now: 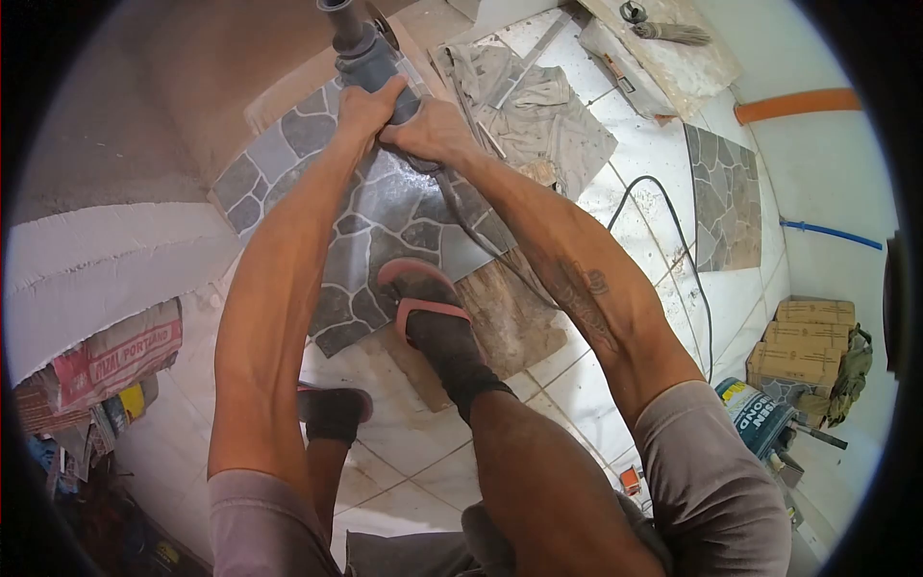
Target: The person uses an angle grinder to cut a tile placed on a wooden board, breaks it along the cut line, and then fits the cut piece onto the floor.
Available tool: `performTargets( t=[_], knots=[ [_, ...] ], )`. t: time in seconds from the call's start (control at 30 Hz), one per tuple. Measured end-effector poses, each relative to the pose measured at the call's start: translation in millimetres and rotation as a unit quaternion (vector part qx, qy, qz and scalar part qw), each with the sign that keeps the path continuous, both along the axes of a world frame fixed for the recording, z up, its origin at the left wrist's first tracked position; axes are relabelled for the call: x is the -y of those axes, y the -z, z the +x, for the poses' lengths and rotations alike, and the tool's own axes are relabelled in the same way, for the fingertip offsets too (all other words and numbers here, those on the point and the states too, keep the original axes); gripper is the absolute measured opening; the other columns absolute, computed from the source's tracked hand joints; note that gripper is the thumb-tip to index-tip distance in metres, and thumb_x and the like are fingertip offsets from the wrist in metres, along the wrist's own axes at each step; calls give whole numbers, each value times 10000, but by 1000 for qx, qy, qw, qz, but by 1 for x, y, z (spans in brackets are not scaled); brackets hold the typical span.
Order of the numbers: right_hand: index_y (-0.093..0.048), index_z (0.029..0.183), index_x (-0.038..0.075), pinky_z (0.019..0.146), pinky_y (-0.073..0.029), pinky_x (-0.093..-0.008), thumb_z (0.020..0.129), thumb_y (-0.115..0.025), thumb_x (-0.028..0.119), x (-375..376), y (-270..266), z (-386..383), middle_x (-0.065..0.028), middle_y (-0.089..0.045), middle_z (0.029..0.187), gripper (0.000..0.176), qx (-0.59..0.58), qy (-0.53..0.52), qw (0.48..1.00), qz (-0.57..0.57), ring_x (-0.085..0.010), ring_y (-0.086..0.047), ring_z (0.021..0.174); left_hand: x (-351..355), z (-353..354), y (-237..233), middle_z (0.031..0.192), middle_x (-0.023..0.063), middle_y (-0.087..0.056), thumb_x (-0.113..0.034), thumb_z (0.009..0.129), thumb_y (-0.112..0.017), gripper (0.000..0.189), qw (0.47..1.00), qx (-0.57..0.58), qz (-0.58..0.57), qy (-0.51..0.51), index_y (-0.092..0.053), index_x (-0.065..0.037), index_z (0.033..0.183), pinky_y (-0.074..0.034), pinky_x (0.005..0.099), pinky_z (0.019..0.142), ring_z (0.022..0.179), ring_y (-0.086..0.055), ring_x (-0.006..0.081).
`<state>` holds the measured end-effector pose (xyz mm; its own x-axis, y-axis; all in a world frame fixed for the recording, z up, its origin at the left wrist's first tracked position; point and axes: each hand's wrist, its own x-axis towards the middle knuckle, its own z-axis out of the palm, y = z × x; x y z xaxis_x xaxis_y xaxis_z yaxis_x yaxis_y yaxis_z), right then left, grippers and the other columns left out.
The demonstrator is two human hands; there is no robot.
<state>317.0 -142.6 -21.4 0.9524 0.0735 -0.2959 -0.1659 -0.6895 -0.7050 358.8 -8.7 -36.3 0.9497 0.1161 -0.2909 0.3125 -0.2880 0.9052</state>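
Note:
Both my hands are closed around a grey corded power tool (368,67), which looks like an angle grinder; a dark disc edge shows at its far right side. My left hand (368,111) wraps its body from the left. Lower on the body, my right hand (428,132) grips from the right. The tool is over the far edge of a stone-patterned tile (361,264). My sandalled foot (423,298) presses on the tile's near part. A black cord (471,226) trails from the tool's near end beneath my right forearm.
Beneath the tile lies a worn board (510,317) on white floor tiles (423,438). A dusty cloth (524,106) lies ahead right, near another patterned tile piece (726,197). Cardboard boxes (803,351) and a labelled bucket (755,418) stand right. Cement bags (120,351) sit left.

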Motion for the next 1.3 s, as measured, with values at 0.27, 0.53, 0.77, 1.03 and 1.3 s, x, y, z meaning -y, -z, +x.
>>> performTargets(
  t=[0.27, 0.53, 0.77, 1.03, 1.3],
  knots=[
    [-650, 1114, -123, 902, -533, -384, 609, -751, 524, 1, -8, 0, -292, -676, 1100, 827, -36, -11, 999, -14, -363, -672, 1055, 3, -5, -13, 1014, 218, -694, -453, 792, -779, 678, 1000, -9, -2, 1, -654, 160, 1056, -554, 373, 709, 864, -696, 251],
    [-680, 982, -137, 828, -547, -381, 598, -770, 508, -1, 0, 1, -298, -694, 990, 756, 0, 5, 1000, -4, -365, -698, 950, 3, -6, -11, 1017, 218, -697, -442, 808, -766, 662, 1000, 7, -10, 2, -655, 161, 1056, -551, 365, 713, 865, -694, 248],
    [-698, 931, -129, 804, -552, -377, 599, -763, 517, -1, -6, 1, -288, -703, 956, 730, -15, -3, 1000, -16, -360, -705, 920, 2, -2, -8, 1017, 216, -698, -442, 815, -758, 672, 1000, -11, -6, 4, -648, 177, 1053, -549, 362, 718, 869, -691, 245],
    [-702, 917, -130, 788, -550, -376, 593, -759, 526, -1, -5, 3, -285, -703, 945, 734, -13, -14, 999, -26, -353, -706, 902, 3, 1, -6, 960, 197, -708, -351, 793, -791, 568, 1000, -14, -14, -11, -661, 159, 1006, -553, 369, 704, 813, -697, 247],
    [-693, 956, -140, 801, -550, -370, 592, -757, 523, -2, -8, 3, -287, -701, 969, 759, -29, -7, 999, -25, -351, -704, 924, 3, 3, -8, 980, 211, -704, -385, 792, -779, 626, 1000, -29, 6, -9, -642, 174, 1039, -550, 367, 717, 838, -695, 254]
  ],
)
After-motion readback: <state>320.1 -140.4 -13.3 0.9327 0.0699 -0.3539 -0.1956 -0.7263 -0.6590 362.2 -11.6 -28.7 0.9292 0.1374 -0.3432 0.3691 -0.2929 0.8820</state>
